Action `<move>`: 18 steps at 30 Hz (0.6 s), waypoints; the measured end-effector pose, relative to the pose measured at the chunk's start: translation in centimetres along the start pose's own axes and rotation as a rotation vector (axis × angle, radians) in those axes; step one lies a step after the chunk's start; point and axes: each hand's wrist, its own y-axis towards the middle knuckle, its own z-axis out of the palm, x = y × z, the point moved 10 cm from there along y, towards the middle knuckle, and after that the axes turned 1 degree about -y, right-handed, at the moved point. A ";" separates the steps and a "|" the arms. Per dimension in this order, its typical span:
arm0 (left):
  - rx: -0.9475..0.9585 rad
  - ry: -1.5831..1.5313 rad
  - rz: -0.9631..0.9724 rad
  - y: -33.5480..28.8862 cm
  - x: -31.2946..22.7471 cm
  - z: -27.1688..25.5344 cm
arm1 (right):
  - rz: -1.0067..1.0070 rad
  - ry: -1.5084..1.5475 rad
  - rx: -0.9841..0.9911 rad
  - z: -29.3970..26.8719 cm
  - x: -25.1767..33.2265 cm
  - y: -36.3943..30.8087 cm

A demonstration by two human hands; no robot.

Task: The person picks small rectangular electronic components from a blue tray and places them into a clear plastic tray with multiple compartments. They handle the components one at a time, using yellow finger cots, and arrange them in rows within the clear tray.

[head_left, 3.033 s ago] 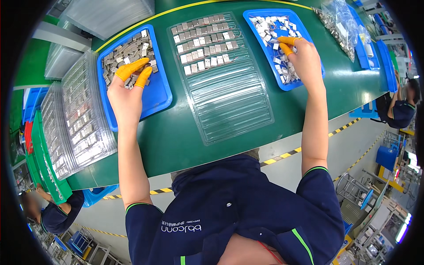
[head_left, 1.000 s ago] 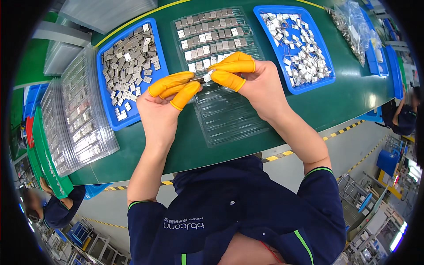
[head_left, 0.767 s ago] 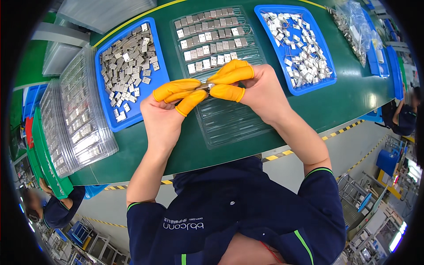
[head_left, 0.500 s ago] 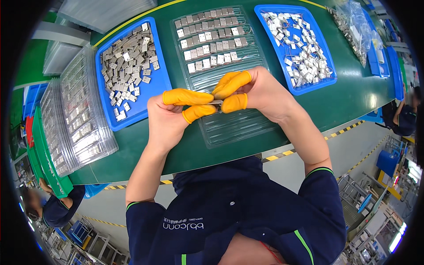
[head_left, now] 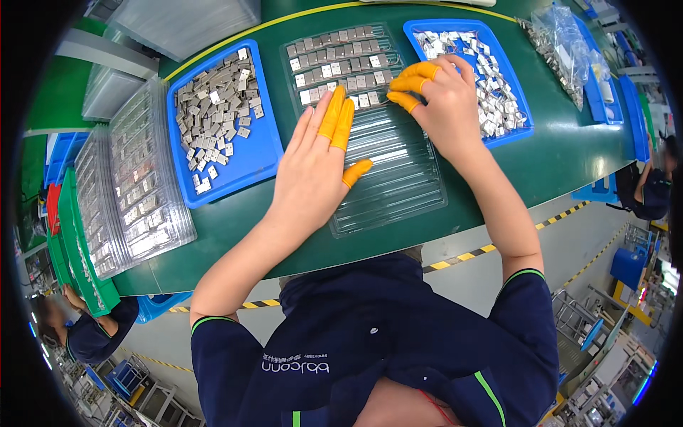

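A clear ridged plastic tray [head_left: 388, 181] holds several rows of small metal connectors [head_left: 334, 53], shaped like USB plugs. My left hand [head_left: 311, 174], with yellow finger cots, lies over the tray's left side. Its fingers are stretched out, with the tips on the lowest filled row. At that row's right end, my right hand [head_left: 447, 99] has its cot-covered thumb and fingers drawn together. Whatever is between those tips is hidden.
To the left, a blue bin [head_left: 274, 153] holds a heap of metal connector shells. A second blue bin [head_left: 523, 85] at the right holds white-and-silver pieces. Stacked clear trays [head_left: 153, 164] stand far left; a bag of parts [head_left: 569, 53] lies far right.
My hands were together over the tray, holding a small metal piece. They have since parted and moved: the left lies flat by the lowest filled row, the right reaches up to its right end.
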 end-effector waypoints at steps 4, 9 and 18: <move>0.013 0.051 -0.003 -0.2 0.0 1.1 | -0.008 -0.016 -0.013 0.3 0.0 -0.2; 0.031 0.029 -0.013 -0.4 0.3 1.6 | 0.026 0.058 0.062 1.6 -0.4 -0.6; 0.025 0.034 -0.027 -0.3 0.5 1.6 | 0.096 0.143 0.185 3.0 -1.1 -1.2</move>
